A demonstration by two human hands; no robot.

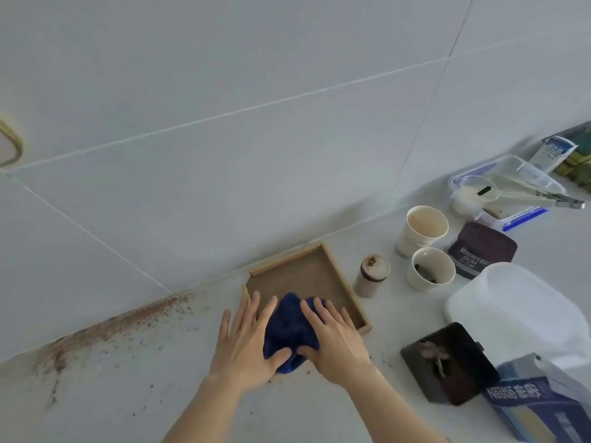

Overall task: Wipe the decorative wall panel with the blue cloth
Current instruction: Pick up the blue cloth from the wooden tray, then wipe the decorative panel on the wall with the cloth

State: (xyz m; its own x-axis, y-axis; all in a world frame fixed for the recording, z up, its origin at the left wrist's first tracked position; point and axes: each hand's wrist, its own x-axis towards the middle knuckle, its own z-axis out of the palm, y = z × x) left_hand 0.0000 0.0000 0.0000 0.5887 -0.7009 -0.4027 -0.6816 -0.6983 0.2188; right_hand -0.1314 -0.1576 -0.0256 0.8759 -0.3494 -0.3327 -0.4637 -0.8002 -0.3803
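Note:
A crumpled blue cloth (289, 327) lies partly over the near edge of a shallow wooden tray (303, 270) on the pale counter. My left hand (248, 343) rests flat on the cloth's left side, thumb pressing its near edge. My right hand (335, 338) lies flat on the cloth's right side, fingers spread, thumb meeting the left thumb. The light tiled wall panel (224, 139) rises behind the tray; brown speckled dirt (105, 327) runs along its foot at the left.
Right of the tray stand a small lidded jar (372, 276), two paper cups (422, 230) (431, 268), a cocoa tin (481, 249), a clear container with tongs (511, 190), a white tub (515, 311), a dark box (447, 362) and a blue carton (540, 401).

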